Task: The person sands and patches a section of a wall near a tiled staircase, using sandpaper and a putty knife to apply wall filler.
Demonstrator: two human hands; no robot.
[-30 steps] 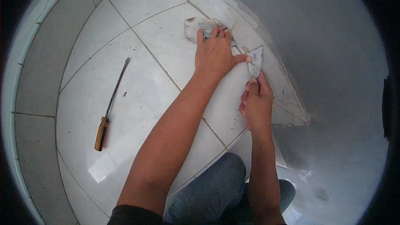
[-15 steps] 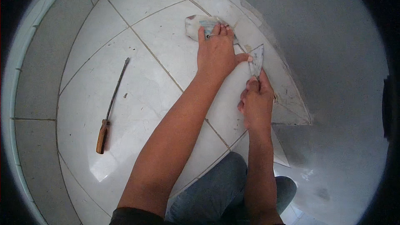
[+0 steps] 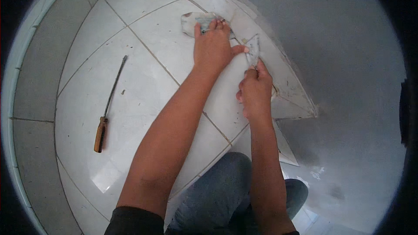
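Note:
My left hand [image 3: 213,47] lies palm down with fingers spread over a crumpled whitish packet [image 3: 188,25] with faint print. Its thumb stretches right, against or very near the blade of a putty knife [image 3: 253,48]. My right hand [image 3: 256,90] is closed round the putty knife's handle, which is mostly hidden in the fingers. The thin, smeared blade widens away from that hand and lies at the joint between the white tiles and the raised border strip. What is under my left palm cannot be seen.
A screwdriver [image 3: 107,111] with an amber handle lies on the white tiles [image 3: 143,82] to the left. Small crumbs of debris are scattered about. A grey tiled border [image 3: 32,87] curves along the left, and a smooth grey surface [image 3: 348,82] spreads to the right. My bent knee [image 3: 237,165] is below.
The whole view has shifted slightly, so everything sits further up and left. Both hands keep nearly the same places on the packet and the putty knife.

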